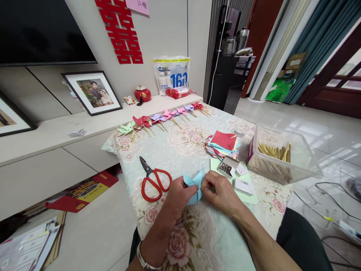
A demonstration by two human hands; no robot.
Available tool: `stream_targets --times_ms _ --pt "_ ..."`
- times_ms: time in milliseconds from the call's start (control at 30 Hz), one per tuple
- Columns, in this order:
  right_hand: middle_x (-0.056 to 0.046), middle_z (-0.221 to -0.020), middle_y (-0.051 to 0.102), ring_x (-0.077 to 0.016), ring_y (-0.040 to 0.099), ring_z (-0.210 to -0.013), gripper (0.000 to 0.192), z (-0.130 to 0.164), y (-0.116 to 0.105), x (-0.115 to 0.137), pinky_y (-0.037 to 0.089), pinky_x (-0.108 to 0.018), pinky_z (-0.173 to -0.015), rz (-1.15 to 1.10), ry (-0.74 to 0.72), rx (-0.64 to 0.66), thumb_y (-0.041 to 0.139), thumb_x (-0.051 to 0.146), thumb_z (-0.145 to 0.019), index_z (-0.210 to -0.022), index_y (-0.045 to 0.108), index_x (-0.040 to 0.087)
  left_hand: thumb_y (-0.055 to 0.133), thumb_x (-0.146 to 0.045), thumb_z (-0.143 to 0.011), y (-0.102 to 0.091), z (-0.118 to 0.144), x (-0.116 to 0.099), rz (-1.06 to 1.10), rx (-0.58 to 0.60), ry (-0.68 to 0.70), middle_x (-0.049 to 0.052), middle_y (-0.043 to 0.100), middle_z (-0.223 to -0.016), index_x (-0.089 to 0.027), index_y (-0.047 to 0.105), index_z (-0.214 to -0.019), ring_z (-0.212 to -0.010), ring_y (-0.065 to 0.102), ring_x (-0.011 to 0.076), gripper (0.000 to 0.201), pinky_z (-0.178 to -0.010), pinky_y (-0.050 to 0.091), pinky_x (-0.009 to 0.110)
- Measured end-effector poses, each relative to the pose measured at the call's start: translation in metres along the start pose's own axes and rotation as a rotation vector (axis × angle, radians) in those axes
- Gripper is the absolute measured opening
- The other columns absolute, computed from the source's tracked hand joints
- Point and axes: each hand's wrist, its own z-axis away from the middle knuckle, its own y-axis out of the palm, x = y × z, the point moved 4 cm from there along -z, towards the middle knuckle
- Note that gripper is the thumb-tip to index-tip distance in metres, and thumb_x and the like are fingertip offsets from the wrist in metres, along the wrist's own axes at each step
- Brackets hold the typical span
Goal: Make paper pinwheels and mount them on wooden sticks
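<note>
Bright daylight from the right, sharp centre, edges bent by wide-angle.

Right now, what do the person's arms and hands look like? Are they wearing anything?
Both arms are bare, with no sleeves showing. The left hand has a silver bracelet on its wrist. The right hand wears nothing, and no rings show.

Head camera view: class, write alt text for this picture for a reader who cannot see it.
Two hands, the left hand and right hand, pinch a folded light blue paper over a floral tablecloth. Red-handled scissors lie to the left; coloured paper squares and a clear tub of wooden sticks sit to the right, with finished pinwheels lined along the far edge.
</note>
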Motion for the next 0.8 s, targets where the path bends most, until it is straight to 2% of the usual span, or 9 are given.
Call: stream_targets --times_ms 133,500,800 --pt "0.001 -0.069 0.053 -0.0157 0.052 -0.068 0.017 -0.0001 -0.0004 0.0009 0.035 -0.025 -0.060 0.027 0.000 -0.012 0.053 0.006 -0.074 -0.066 0.051 0.020 0.073 -0.028 -0.056 -0.0022 -0.0067 0.0077 0.002 -0.003 -0.005 -0.005 0.051 -0.052 -0.018 0.056 -0.062 -0.049 0.042 0.0104 0.020 -0.049 0.032 0.024" --pt "0.000 -0.070 0.053 -0.0159 0.053 -0.069 0.017 0.0004 0.0012 0.0011 0.035 -0.026 -0.061 0.061 0.019 -0.009 0.053 0.004 -0.074 -0.067 0.051 0.020 0.075 -0.026 -0.058 -0.0029 -0.0068 0.0079 -0.003 0.001 0.002 -0.002 0.060 -0.056 -0.015 0.067 -0.071 -0.055 0.053 0.0154 0.018 -0.052 0.039 0.025" --pt "0.000 -0.070 0.053 -0.0160 0.052 -0.070 0.017 0.0002 0.0011 0.0018 0.035 -0.026 -0.061 0.042 0.024 -0.010 0.053 0.004 -0.074 -0.067 0.049 0.020 0.073 -0.026 -0.060 -0.0016 -0.0083 0.0120 -0.015 -0.002 0.018 -0.002 0.061 -0.057 -0.015 0.066 -0.070 -0.052 0.051 0.0134 0.017 -0.051 0.038 0.025"
